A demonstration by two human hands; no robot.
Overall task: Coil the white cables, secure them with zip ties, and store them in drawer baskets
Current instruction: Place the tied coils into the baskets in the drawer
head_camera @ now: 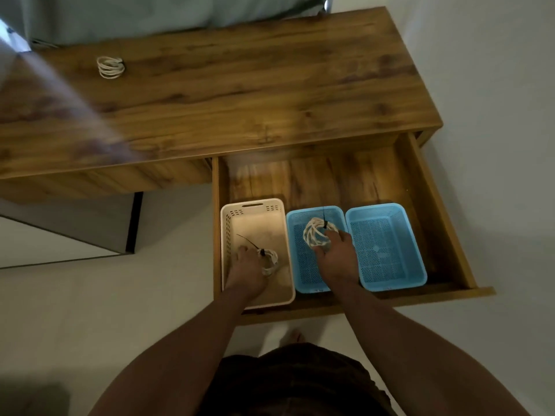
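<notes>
Head view: in the open drawer (330, 181) under the desk (240, 85), the left hand (246, 265) reaches into the cream basket (223, 235). It grasps the left coil (268, 261), an oval lying roughly near to far. The coil's black zip tie (247, 241) points away and to the left. The right hand (338, 256) curls its fingers round the near edge of the right coil (313, 235) in the middle blue basket (289, 250), tie tail pointing toward the drawer back. A third coil (110, 67) lies flat on the desk, far left.
</notes>
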